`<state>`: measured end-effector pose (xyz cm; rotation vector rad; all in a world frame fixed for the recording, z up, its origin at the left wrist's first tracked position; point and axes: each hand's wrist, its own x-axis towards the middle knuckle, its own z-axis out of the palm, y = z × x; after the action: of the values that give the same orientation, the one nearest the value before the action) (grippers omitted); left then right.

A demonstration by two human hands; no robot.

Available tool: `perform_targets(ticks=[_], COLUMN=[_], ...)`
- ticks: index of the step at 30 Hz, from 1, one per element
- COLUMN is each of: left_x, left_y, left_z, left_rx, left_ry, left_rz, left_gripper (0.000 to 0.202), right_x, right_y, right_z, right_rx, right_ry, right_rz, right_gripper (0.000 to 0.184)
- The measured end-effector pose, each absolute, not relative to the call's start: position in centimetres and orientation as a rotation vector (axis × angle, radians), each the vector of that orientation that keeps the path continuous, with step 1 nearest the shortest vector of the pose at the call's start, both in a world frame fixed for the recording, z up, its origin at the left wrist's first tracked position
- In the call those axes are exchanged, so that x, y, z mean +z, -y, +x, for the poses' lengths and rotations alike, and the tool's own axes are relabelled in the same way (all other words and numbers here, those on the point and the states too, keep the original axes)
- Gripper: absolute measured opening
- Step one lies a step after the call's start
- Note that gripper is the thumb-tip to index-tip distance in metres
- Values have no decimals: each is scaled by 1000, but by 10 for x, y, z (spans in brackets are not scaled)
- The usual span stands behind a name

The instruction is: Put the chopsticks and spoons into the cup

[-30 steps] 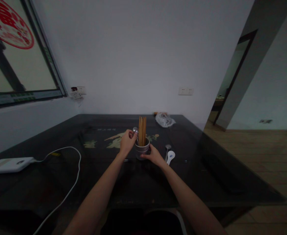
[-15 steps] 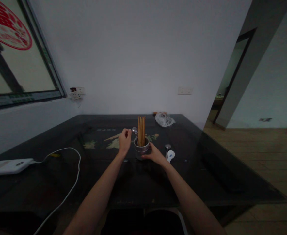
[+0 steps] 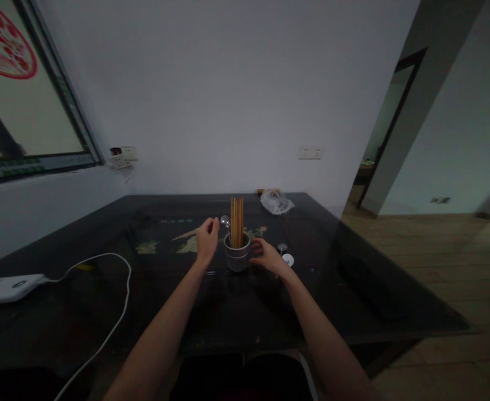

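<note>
A small metal cup [image 3: 237,257] stands on the dark table [image 3: 102,312] and holds a bundle of wooden chopsticks [image 3: 237,221] and a metal spoon [image 3: 225,222]. My left hand [image 3: 207,243] hovers just left of the cup with its fingers loosely apart, near the spoon's bowl but not gripping it. My right hand [image 3: 266,257] is a little to the right of the cup, fingers spread, off its side. Two spoons lie just beyond that hand: a metal spoon [image 3: 282,247] and a white spoon [image 3: 288,259].
A white device [image 3: 2,287] with a white cable [image 3: 115,317] lies at the table's left. A crumpled clear plastic bag [image 3: 275,201] sits at the far edge by the wall. A doorway and wooden floor are to the right.
My left hand has let go of the spoon in the cup and opened. My right hand has come off the cup's side and moved slightly right.
</note>
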<state>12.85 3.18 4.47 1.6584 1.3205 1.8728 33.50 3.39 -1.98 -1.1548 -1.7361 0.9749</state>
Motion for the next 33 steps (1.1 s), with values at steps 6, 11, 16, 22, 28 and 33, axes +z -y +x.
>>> perform_targets(ticks=[6, 11, 16, 22, 28, 33], left_x=[62, 58, 16, -5, 3, -4], left_y=[-5, 31, 49, 35, 27, 32], left_z=[147, 170, 173, 161, 154, 158], left_rx=[1809, 1412, 730, 510, 600, 549], left_ry=[-1262, -1123, -809, -915, -1017, -915], left_rz=[1893, 2298, 2810, 2833, 2808, 2883], left_gripper=[36, 34, 26, 29, 31, 28], right_x=[-12, -1, 4, 3, 3, -4], right_y=[-35, -35, -39, -38, -34, -36], right_z=[347, 363, 395, 422, 421, 408], right_rx=[841, 733, 410, 258, 273, 265], right_ry=[1767, 1749, 1666, 1535, 1559, 1705], right_rz=[-1201, -1362, -1631, -1910, -2146, -2241], right_gripper=[30, 12, 17, 24, 25, 37])
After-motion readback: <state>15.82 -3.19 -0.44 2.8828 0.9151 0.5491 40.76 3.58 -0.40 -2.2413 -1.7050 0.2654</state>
